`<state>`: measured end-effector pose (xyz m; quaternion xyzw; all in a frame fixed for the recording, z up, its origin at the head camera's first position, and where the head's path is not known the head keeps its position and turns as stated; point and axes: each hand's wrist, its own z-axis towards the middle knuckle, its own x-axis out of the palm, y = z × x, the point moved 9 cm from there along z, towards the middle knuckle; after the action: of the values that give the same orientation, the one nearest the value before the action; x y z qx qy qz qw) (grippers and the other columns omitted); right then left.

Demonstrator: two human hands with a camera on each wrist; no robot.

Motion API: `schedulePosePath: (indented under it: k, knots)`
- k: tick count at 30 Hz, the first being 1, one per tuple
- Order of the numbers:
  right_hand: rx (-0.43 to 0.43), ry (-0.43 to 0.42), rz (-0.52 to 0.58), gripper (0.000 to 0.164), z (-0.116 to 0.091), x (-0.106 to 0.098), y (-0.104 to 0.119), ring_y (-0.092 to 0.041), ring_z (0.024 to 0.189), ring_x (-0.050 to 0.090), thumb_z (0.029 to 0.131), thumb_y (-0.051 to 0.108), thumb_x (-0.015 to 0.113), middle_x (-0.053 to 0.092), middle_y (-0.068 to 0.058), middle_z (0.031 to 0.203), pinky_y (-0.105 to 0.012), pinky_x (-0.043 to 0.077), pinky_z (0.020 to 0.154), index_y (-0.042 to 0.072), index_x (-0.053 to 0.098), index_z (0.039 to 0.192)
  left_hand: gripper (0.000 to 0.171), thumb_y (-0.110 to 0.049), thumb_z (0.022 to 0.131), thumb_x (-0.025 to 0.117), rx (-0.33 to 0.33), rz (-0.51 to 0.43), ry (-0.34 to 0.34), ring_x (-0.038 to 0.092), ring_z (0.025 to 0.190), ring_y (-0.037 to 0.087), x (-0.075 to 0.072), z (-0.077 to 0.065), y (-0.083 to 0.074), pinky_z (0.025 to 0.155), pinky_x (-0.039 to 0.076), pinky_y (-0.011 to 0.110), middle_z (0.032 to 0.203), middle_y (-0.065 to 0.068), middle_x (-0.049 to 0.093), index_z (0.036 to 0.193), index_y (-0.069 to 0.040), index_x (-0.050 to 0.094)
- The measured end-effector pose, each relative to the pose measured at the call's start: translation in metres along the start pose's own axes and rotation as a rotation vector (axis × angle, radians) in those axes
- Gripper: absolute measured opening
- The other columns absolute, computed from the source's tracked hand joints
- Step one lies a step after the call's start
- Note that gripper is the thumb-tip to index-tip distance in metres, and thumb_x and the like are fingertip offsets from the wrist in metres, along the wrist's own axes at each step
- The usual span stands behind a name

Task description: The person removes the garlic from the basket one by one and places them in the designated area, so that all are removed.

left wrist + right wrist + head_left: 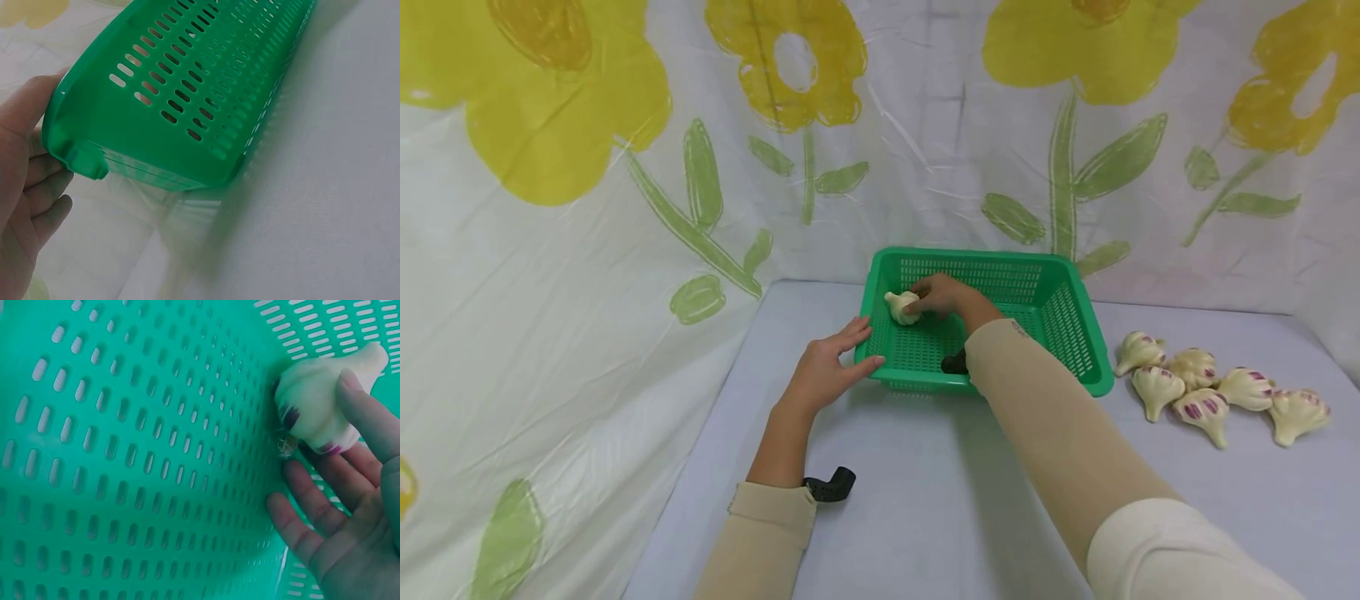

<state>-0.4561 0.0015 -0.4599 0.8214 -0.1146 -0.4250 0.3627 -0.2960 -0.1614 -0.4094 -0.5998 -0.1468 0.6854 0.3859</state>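
In the head view my right hand (946, 295) reaches down inside a green plastic basket (925, 380), near its left end. It holds a garlic bulb (901, 308), whose stem points left. The right wrist view shows the thumb (365, 412) against the pale, purple-marked garlic bulb (322, 403), with fingers behind and below it, close to the perforated basket wall (144, 450). My left hand (827, 367) touches the basket's left front corner with fingers nearly straight. In the left wrist view, this hand (28, 181) lies along the basket rim (59, 125).
Several garlic bulbs (1202, 408) lie in a group on the white table (910, 500), right of the basket. A white curtain (925, 167) printed with yellow flowers hangs behind the table and along its left. Black wrist devices (831, 485) sit at the cuffs.
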Motion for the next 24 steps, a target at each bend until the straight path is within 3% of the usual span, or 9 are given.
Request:
schedulePosePath:
  k: [9, 24]
  knots:
    - [-0.008, 0.007, 0.051, 0.064, 0.0013, 0.002, 0.0013, -0.034, 0.131, 0.049, 0.091, 0.033, 0.071, 0.046, -0.017, 0.148, -0.048, 0.052, 0.096, 0.008, 0.045, 0.143, 0.064, -0.048, 0.09, 0.068, -0.025, -0.003, 0.012, 0.042, 0.141, 0.016, -0.0005, -0.0005, 0.0004, 0.111, 0.041, 0.044, 0.151, -0.006, 0.044, 0.141, -0.012, 0.055]
    - [-0.021, 0.014, 0.049, 0.07, 0.0052, 0.0053, 0.001, -0.029, 0.13, 0.05, 0.087, 0.035, 0.074, 0.047, -0.01, 0.149, -0.046, 0.051, 0.099, 0.018, 0.045, 0.149, 0.063, -0.046, 0.09, 0.069, 0.01, 0.0, 0.002, 0.042, 0.141, 0.016, 0.0005, -0.0007, -0.0002, 0.111, 0.041, 0.044, 0.151, -0.004, 0.046, 0.14, -0.01, 0.056]
